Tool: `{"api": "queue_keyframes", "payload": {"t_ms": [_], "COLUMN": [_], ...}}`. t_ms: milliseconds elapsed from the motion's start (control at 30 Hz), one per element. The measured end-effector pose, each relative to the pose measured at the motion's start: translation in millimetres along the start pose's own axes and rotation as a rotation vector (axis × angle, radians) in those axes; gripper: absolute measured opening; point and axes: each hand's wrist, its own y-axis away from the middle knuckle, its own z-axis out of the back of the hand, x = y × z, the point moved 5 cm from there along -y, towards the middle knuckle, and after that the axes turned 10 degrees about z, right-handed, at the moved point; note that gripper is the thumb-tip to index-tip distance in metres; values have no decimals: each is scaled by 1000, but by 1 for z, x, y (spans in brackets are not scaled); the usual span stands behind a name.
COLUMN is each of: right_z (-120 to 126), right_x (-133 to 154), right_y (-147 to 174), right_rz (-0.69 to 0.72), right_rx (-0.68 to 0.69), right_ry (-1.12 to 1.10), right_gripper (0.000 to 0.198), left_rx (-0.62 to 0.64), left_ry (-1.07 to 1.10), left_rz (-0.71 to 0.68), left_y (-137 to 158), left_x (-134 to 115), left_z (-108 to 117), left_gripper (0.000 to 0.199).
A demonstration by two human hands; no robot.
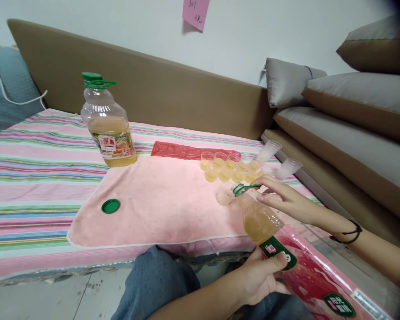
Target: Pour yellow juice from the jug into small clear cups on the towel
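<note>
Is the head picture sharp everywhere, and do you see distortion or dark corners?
Head view: even, soft light with faint shadows; the tilted bottle and left hand are slightly blurred, as is the right hand; the sofa back slopes and bends from the wide lens; the right corners are dark.

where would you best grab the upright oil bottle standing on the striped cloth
Take the upright oil bottle by the green loop handle at its neck, coming from above. The body is wide and rounded, likely awkward for one hand, while the handle stands clear on top with nothing beside it.
</note>
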Motion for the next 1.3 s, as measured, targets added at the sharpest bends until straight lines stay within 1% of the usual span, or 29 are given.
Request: {"api": "queue_keyframes", "payload": {"t_ms": [267, 467, 600, 767, 900, 1100, 1300], "right_z": [-1, 0, 0, 1, 1, 1, 2], "right_x": [0, -1, -1, 1, 1, 0, 2], "right_y": [1, 1, 1, 1, 1, 1, 0], "right_rz": [-13, -20, -20, -18, -20, -14, -14], "right_rx": [3, -16, -23, -34, -51, -52, -52], "right_ry": [-13, 2, 7, -4, -3, -1, 18], "right_gripper": [31, 31, 32, 33, 37, 39, 38], "left_rx": [-7, 25, 30, 70, 73, 6, 38], "left_ry": [-2, -9, 6, 25, 9, 11, 4], "left_rz": [10, -2, -3, -25, -21, 13, -9], "left_y": [2, 0, -1, -3, -3, 0, -1], "left_x": [-1, 2, 3, 5, 5, 3, 3], "left_z": [-2, 1, 3, 4, 4, 1, 1], "left_gripper": [72, 61, 58, 52, 54, 64, 57]}}
